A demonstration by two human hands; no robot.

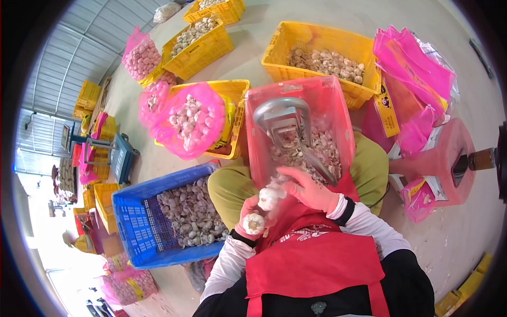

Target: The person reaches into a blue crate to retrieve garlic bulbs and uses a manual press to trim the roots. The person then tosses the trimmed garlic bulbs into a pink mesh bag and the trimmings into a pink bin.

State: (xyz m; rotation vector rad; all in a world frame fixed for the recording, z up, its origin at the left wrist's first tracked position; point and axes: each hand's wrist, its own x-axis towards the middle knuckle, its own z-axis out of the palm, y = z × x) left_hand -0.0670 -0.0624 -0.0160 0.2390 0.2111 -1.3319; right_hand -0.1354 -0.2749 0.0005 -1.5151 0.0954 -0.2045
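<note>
My left hand point(246, 215), in a pinkish glove, is closed around two garlic bulbs: a white garlic bulb point(269, 199) held up in front and another garlic bulb point(253, 224) lower, its root end facing me. At the upper bulb, my gloved right hand point(311, 193) pinches whitish papery garlic skin point(277, 182), slightly blurred, between thumb and fingers. Just beyond both hands, between my knees, is a red crate point(344, 100) with loose skins and scraps in it. A grey metal tube frame point(283, 105) stands inside that crate.
To my left, a blue crate point(138, 242) holds many garlic bulbs. Ahead, a pink mesh bag point(168, 134) of garlic sits in a yellow crate point(242, 90). Another yellow crate point(274, 47) contains bulbs. Pink mesh bags point(414, 68) and a red stool point(449, 179) are at right.
</note>
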